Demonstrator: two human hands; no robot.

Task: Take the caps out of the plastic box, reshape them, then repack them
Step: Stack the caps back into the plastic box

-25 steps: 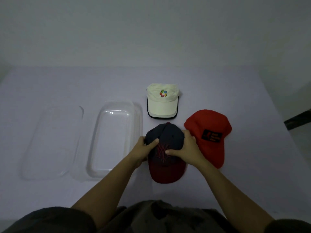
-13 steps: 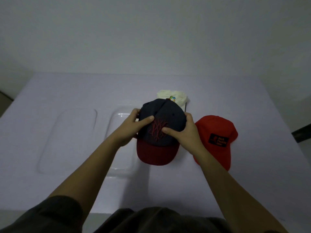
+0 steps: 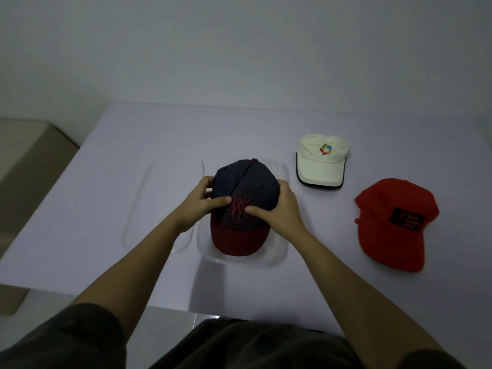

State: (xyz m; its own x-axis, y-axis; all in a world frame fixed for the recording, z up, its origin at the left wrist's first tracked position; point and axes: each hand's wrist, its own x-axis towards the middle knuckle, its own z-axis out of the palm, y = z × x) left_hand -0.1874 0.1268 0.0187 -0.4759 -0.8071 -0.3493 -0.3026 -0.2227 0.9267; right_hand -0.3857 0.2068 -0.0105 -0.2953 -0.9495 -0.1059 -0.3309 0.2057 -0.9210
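A navy cap with a dark red brim point(image 3: 246, 190) is over the clear plastic box point(image 3: 279, 251), brim toward me. My left hand point(image 3: 198, 206) grips the cap's left side, thumb on the red front embroidery. On the cap's right side my right hand point(image 3: 282, 209) holds the crown, its thumb on the embroidery too. A cream cap with a coloured logo point(image 3: 320, 161) lies on the table to the right of the box. Further right and nearer lies a red cap with a black patch point(image 3: 394, 222).
The box's clear lid point(image 3: 159, 203) lies flat on the white table point(image 3: 106, 166) just left of the box. The table's left edge drops to a beige floor. A plain wall stands behind the table.
Both hands have lifted the navy cap from the table beside the red cap and carried it left over the plastic box. The view has shifted left as well.
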